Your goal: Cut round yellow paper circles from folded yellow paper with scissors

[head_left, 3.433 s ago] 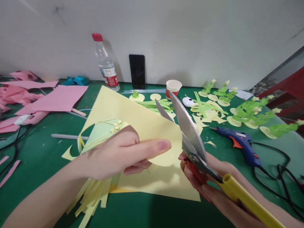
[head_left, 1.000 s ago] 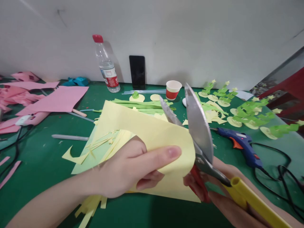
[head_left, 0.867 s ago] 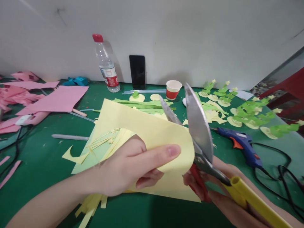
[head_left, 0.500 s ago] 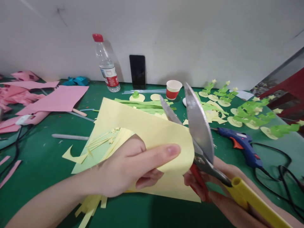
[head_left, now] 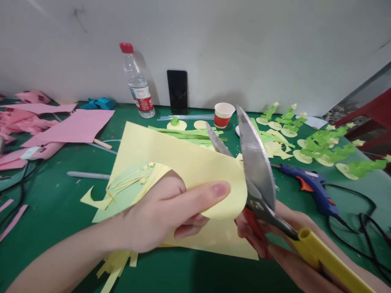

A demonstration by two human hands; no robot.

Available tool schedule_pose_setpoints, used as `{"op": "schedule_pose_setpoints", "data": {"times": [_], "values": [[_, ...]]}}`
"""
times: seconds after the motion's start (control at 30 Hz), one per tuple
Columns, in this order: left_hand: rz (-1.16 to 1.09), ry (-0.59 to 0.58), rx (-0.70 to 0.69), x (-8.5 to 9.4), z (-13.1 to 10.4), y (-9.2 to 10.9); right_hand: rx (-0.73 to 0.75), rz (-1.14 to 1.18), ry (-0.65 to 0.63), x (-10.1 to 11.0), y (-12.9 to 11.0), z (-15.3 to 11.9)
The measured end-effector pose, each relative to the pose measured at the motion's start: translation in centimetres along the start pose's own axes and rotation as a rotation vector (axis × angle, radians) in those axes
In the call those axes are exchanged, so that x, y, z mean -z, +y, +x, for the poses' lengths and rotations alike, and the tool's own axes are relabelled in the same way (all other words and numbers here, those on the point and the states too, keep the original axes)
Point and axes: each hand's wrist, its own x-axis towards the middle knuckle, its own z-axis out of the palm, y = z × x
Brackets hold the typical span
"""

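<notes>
From my end, I see the left hand (head_left: 171,211) pinching the yellow paper (head_left: 165,144) above the desk (head_left: 226,276) at centre, presumably to steady its rounded right edge for the parted scissors (head_left: 259,203), whose handles the right hand (head_left: 288,262) grips, near right.

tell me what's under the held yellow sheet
A second yellow sheet and pale green paper with yellow strips show; the rest is covered by the held sheet and left hand.
</notes>
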Motion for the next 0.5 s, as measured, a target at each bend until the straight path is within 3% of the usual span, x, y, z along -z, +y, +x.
{"op": "schedule_pose_setpoints", "data": {"times": [0.2,0.33,0.5], "values": [[0.053,0.071,0.021,0.0,-0.1,-0.3,-0.042,-0.061,0.016,0.2,-0.5,-0.1],[0.041,0.006,0.078,0.0,-0.2,-0.1,-0.041,-0.061,0.031,0.3,0.0,-0.5],[0.005,-0.001,0.048,0.0,-0.1,0.2,-0.1,-0.024,0.076,0.2,1.0,-1.4]]}}
